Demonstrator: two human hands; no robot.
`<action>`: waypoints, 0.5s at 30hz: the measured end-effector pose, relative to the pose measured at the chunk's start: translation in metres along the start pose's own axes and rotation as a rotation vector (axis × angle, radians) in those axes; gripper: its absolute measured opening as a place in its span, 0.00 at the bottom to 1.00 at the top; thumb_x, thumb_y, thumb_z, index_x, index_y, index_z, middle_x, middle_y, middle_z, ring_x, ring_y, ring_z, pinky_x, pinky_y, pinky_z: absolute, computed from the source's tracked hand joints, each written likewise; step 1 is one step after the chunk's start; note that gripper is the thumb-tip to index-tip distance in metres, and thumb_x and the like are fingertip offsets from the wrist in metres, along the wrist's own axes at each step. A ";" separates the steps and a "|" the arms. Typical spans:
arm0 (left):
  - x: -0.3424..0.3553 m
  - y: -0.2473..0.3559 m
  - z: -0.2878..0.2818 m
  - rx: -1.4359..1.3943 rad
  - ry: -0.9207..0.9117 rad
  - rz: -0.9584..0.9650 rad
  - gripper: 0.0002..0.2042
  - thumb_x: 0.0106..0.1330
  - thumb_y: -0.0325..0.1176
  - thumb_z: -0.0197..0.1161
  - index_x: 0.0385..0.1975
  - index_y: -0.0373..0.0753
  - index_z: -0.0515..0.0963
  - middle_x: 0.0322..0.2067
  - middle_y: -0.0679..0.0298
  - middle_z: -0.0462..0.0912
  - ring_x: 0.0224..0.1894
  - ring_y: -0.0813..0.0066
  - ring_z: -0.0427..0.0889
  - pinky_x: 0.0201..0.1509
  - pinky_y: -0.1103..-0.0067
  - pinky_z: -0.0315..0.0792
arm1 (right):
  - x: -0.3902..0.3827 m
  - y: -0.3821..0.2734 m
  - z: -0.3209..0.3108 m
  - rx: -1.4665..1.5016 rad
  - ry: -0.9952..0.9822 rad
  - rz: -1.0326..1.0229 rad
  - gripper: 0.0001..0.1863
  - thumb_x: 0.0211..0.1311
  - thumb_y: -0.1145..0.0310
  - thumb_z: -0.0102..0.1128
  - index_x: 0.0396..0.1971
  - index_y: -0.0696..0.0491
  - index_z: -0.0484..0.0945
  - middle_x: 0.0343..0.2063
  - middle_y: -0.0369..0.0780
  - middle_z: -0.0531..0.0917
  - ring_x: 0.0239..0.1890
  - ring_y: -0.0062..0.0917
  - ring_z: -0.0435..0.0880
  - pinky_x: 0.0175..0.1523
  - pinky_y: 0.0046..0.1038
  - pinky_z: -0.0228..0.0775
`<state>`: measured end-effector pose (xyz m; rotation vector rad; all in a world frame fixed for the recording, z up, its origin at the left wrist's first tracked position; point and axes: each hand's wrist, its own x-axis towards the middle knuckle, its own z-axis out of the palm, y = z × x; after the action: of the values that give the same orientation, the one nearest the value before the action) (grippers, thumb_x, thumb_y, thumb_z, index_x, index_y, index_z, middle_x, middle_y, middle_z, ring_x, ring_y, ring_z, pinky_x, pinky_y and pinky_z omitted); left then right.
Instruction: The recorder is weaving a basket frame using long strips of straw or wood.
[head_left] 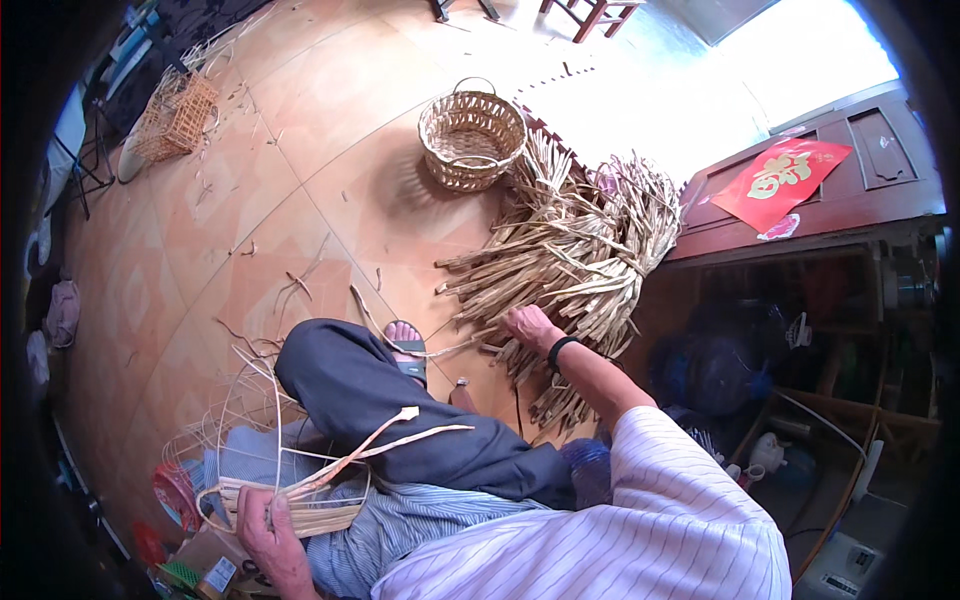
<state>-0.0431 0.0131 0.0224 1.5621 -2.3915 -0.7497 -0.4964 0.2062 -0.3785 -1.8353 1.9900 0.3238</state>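
Note:
At the lower left, my left hand [268, 535] is closed on the rim of a partly woven basket [335, 516], which rests on my lap with a wire frame [262, 395] rising from it. Two pale dried strips [345, 460] stick out of its weave across my dark trouser leg. My right hand [533, 328], a black band on its wrist, reaches to a large heap of dried plant strips [575, 255] on the floor. Its fingers are closed at the near ends of the strips; their tips are partly hidden.
A finished-looking woven basket [472, 140] with handles stands beyond the heap. An orange open-weave basket [178, 115] sits far left. A dark red wooden cabinet door [890, 150] with a red paper [780, 180] is at right, above shelves with a blue water bottle [715, 365]. Loose scraps lie on the tiles.

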 end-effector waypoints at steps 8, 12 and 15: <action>0.003 0.001 0.003 -0.022 0.039 0.040 0.14 0.72 0.36 0.60 0.31 0.31 0.71 0.29 0.51 0.70 0.34 0.47 0.75 0.41 0.60 0.68 | 0.018 -0.092 0.018 0.625 0.247 0.196 0.10 0.70 0.64 0.57 0.36 0.55 0.80 0.32 0.51 0.86 0.39 0.50 0.88 0.42 0.49 0.80; 0.000 -0.002 0.001 -0.015 0.034 0.031 0.14 0.73 0.37 0.60 0.31 0.31 0.71 0.29 0.51 0.71 0.34 0.48 0.75 0.41 0.60 0.68 | 0.023 -0.152 0.003 0.911 0.156 0.211 0.17 0.74 0.56 0.58 0.39 0.56 0.83 0.31 0.53 0.86 0.35 0.50 0.87 0.41 0.49 0.77; 0.002 0.004 0.001 -0.035 0.032 0.031 0.14 0.73 0.37 0.60 0.31 0.31 0.71 0.29 0.51 0.71 0.34 0.48 0.75 0.41 0.61 0.68 | 0.032 -0.153 -0.010 1.240 0.021 0.352 0.18 0.74 0.56 0.57 0.40 0.58 0.83 0.26 0.50 0.85 0.29 0.43 0.86 0.37 0.45 0.76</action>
<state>-0.0481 0.0132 0.0231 1.5081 -2.3616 -0.7506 -0.3480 0.1573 -0.3676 -0.6987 1.7937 -0.7015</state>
